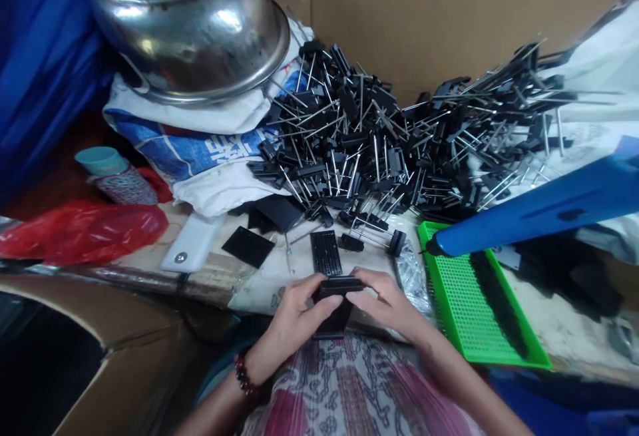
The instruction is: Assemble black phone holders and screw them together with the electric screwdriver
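At the table's front edge, a black plastic block (341, 285) is pinched between both my hands. My left hand (302, 304) grips its left end with fingers and thumb closed. Its right end is held the same way by my right hand (383, 297). Just below, a dark flat piece (333, 321) shows partly between my hands; what supports it is hidden. A ridged black plate (326, 253) lies right beyond my fingers. Farther left is a smooth black plate (247, 247). Beyond these rises a big heap of black parts with metal rods (359, 130).
To the right, a blue powered screwdriver (524, 206) juts over a green basket (462, 319) holding small dark pieces. A steel bowl (200, 36) rests upside down on bags at the left. Nearby are a red plastic bag (90, 229) and a white flat device (192, 243).
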